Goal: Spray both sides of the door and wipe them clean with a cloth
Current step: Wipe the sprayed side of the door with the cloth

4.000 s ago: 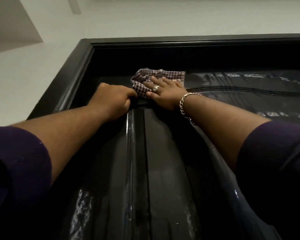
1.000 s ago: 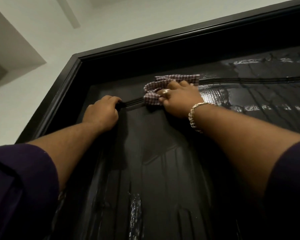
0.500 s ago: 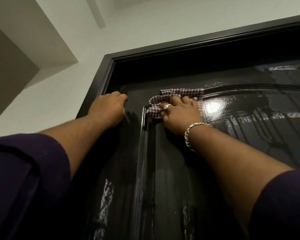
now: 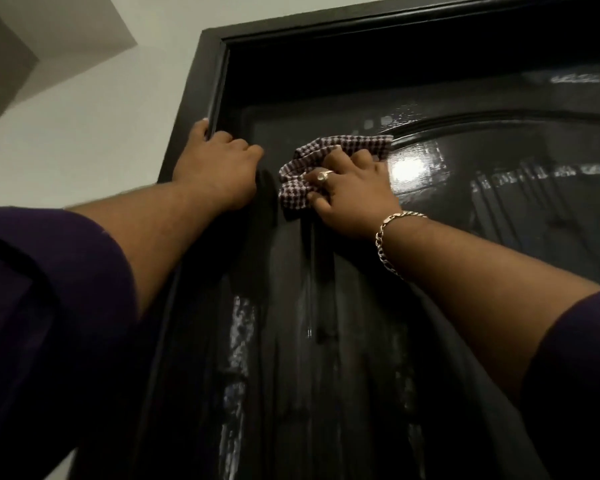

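A glossy black panelled door [image 4: 343, 323] fills the view, wet and shiny, seen from below near its top left corner. My right hand [image 4: 352, 192], with a ring and a chain bracelet, presses a bunched checked cloth [image 4: 303, 168] against the door beside the raised curved moulding. Just left of the cloth, my left hand [image 4: 219, 171] rests on the door, its fingers curled and its thumb hooked on the black door frame [image 4: 201, 98]. No spray bottle is in sight.
A pale wall [image 4: 84, 140] stands left of the frame, with a ceiling step [image 4: 49, 39] at the top left. Light glares off the wet panel [image 4: 409, 168] right of my right hand.
The view has shifted right and closer to the door's upper left corner. My right hand has bunched the cloth and drawn it slightly down. My left hand has moved left to the frame.
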